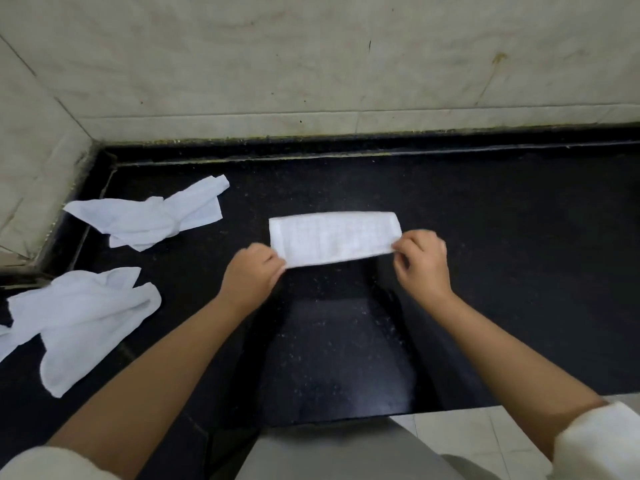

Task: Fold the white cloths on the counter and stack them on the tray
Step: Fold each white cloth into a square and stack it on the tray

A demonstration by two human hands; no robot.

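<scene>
While your left hand (252, 271) and right hand (420, 259) pinch the folded cloth's (334, 239) near corners, you're mid-fold; next halve it endwise. No tray shows.

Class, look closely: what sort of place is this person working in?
Probably a kitchen or utility corner: a black speckled stone counter set against pale marble-like wall tiles, with white cloths lying on it.
</scene>
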